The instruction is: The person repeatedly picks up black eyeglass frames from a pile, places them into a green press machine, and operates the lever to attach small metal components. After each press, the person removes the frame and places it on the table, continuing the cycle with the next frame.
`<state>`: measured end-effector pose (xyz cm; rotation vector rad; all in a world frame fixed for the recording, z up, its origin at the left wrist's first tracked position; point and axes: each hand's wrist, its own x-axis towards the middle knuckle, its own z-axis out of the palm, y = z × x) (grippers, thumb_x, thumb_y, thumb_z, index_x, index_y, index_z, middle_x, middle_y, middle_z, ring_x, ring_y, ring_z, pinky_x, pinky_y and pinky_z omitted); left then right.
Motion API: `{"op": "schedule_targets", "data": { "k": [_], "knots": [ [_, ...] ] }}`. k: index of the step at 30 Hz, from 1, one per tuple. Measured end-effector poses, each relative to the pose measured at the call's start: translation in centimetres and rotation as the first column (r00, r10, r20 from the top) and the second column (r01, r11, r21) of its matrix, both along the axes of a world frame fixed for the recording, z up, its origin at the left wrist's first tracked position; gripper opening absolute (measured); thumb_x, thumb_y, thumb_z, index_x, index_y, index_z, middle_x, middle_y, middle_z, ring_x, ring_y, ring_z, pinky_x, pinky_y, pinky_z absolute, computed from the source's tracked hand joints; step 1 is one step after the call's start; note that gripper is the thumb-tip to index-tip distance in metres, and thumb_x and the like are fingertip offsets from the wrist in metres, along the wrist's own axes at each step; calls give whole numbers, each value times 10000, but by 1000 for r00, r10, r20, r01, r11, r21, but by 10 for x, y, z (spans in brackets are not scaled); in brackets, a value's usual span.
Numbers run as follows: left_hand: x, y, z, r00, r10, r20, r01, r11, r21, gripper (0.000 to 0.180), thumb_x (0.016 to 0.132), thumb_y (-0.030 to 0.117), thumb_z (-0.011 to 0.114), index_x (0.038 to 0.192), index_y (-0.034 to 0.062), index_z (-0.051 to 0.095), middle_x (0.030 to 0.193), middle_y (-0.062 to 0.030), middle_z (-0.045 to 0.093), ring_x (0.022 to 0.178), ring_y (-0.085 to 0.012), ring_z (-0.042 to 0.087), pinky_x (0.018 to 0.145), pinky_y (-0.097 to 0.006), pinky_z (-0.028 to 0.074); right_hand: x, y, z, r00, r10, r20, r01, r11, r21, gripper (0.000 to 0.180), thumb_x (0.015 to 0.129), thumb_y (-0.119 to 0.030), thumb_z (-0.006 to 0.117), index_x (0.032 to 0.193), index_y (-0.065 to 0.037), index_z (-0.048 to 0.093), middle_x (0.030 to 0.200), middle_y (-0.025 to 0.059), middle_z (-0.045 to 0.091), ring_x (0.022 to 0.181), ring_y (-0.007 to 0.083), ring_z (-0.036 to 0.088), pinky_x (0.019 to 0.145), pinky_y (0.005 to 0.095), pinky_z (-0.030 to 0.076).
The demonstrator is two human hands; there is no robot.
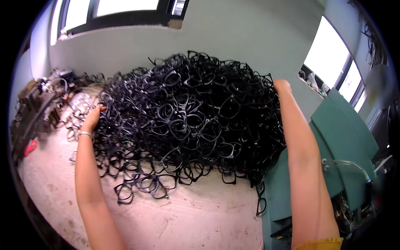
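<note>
A large tangled heap of black eyeglass frames (183, 112) rises on the pale worktop (200, 208). At the heap's left edge is my left hand (95, 116), its fingers closed on black frames there; a bracelet (86, 134) circles that wrist. My right arm reaches far along the right side, and my right hand (283, 86) is against the heap's upper right edge. Its fingers are bent toward the frames and mostly hidden, so their grip does not show. Several loose frames (143, 185) lie along the heap's near edge, and one frame (261, 204) hangs at the right.
Green panels of a machine (346, 141) stand close at the right, with a clear tube (354, 164) on them. Cluttered parts (41, 104) and a red item (30, 148) lie at the left. Behind the heap is a grey wall (241, 33) with windows.
</note>
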<state>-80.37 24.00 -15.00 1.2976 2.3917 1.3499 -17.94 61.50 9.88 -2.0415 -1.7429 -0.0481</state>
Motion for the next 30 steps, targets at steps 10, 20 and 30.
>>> {"op": "schedule_targets", "data": {
  "k": [10, 20, 30],
  "knots": [
    [9, 13, 25, 993, -106, 58, 119, 946, -302, 589, 997, 424, 387, 1268, -69, 562, 1255, -119, 621, 1129, -194, 550, 995, -339, 410, -20, -2, -30, 839, 334, -429, -525, 706, -476, 423, 929, -398, 522, 1207, -111, 662, 1134, 145, 691, 954, 286, 693, 868, 466, 509],
    [66, 9, -25, 980, -146, -135, 139, 988, -63, 336, 934, 282, 454, 1122, 44, 601, 1241, -211, 589, 1136, -365, 564, 968, -435, 446, -38, -28, -33, 689, 703, -175, -688, 559, -462, 503, 985, -433, 424, 1400, -161, 509, 1383, 118, 563, 1241, 261, 550, 1030, 381, 419],
    [265, -79, 11, 918, 368, 145, -354, 928, -111, 481, 857, 490, 485, 1117, 169, 732, 1430, -120, 494, 1234, -384, 459, 1086, -454, 316, -70, -158, -14, 631, 756, 176, -648, 638, -416, 506, 972, -525, 352, 1376, -282, 536, 1378, 217, 529, 1277, 356, 506, 1045, 422, 414]
  ]
}}
